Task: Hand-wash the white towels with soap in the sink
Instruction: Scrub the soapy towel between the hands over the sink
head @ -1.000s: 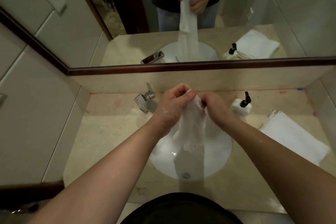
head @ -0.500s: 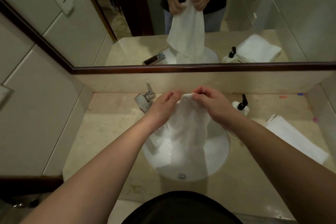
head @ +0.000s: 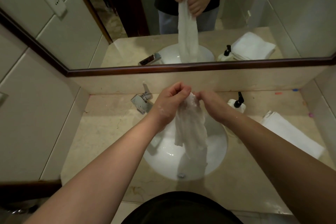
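Observation:
A wet white towel (head: pixel 190 129) hangs bunched above the round white sink (head: pixel 163 152), its lower end dangling toward the drain (head: pixel 181 174). My left hand (head: pixel 171 102) grips the towel's top from the left, fingers curled. My right hand (head: pixel 211 105) grips the same top from the right, close against the left. Soap flecks dot my left wrist. A soap dispenser (head: pixel 236 103) with a black pump stands right of the basin.
A chrome faucet (head: pixel 141 101) sits at the sink's back left. Folded white towels (head: pixel 291 134) lie on the beige counter (head: pixel 101 132) to the right. A mirror (head: pixel 254 14) spans the wall behind, reflecting the scene.
Half a second ago the towel was spread open between my hands; now both hands have come together and the towel is gathered into a narrow bunch.

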### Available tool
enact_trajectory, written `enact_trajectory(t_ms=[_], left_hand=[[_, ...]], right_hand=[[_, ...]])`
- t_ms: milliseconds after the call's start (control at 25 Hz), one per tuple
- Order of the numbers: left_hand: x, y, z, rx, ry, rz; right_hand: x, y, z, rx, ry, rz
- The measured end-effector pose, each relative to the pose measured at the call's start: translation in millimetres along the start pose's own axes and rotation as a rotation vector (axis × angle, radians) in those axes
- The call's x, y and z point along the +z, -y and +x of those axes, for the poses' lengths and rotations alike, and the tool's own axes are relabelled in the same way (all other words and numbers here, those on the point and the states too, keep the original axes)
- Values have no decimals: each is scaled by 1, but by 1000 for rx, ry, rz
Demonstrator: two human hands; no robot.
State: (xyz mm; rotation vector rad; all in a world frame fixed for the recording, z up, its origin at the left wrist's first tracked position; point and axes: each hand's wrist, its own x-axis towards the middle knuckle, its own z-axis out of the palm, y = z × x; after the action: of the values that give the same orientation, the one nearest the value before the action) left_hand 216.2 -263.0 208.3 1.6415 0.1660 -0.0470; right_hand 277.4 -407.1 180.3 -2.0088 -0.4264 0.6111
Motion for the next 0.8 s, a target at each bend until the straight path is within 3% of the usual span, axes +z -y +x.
enact_trajectory(t_ms=[160,320,400,480,560,640,800], left_hand=[[-9,7,-2,-32,-62,-88],[-18,15,1,-124,-31,246],[-21,20,-1,-46,50,348],[-22,22,-3,77,19,308],[-17,17,-5,63,-11,177],[-10,14,-6,11,-14,76],[-1,7,-6,-17,-17,1]], right_hand=[[5,-11,3,6,5,239],[10,-5,-4,-23,3,443],[8,0,-8,-79,-9,483],[5,0,-8,-85,-13,612],[3,1,-9,-87,6,677],[2,-3,-3,-72,21,621],[2,-16,14,-46,27,77]])
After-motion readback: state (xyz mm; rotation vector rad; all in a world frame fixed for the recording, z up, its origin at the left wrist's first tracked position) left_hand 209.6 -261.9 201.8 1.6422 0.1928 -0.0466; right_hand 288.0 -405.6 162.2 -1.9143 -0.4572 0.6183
